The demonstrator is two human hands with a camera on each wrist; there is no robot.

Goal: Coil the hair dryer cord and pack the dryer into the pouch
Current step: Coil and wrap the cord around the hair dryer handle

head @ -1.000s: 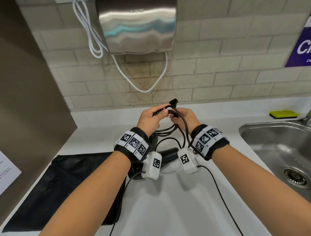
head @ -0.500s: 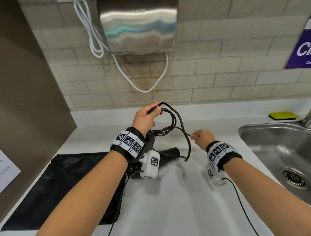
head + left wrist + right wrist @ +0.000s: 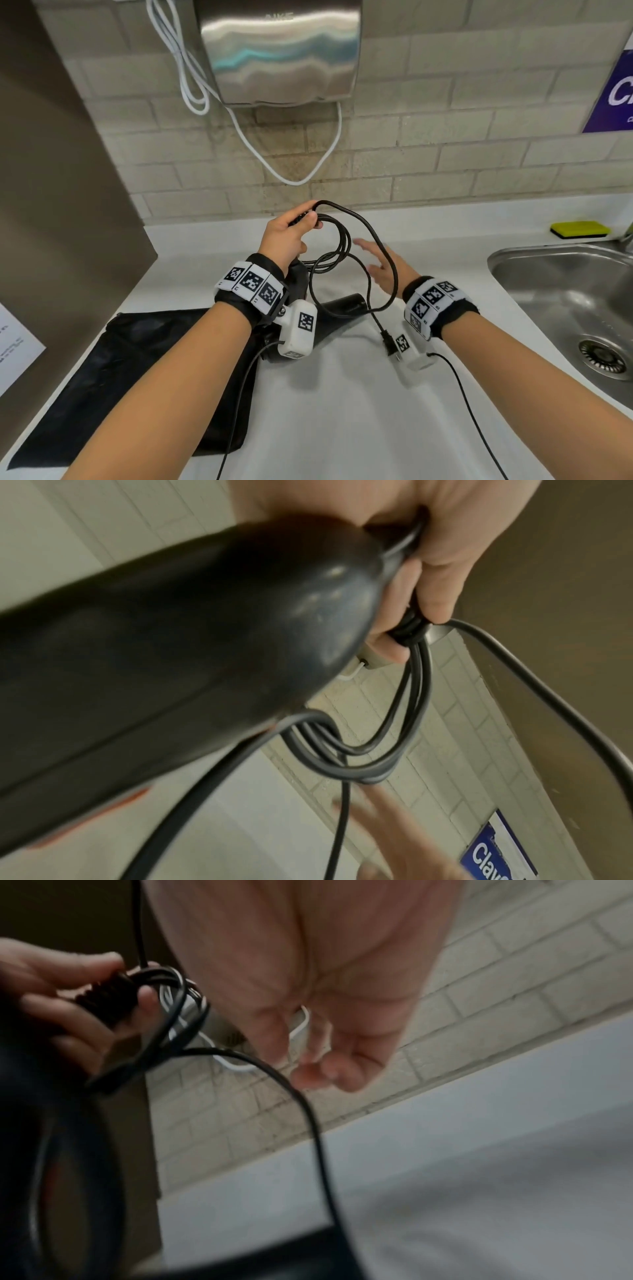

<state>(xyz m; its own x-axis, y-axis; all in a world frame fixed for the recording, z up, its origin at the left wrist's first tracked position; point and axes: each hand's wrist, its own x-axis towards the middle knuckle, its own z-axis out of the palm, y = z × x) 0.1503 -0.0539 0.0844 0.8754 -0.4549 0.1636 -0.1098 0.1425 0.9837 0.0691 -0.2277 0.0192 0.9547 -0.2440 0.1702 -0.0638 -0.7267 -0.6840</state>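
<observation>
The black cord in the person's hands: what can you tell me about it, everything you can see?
The cord is thin, black and rubbery-looking. Several loops are gathered in the left hand, which pinches them above the white counter. One long strand arcs out, drops past the open right hand without being gripped, and ends in a plug by the right wrist. It is not fully coiled.
</observation>
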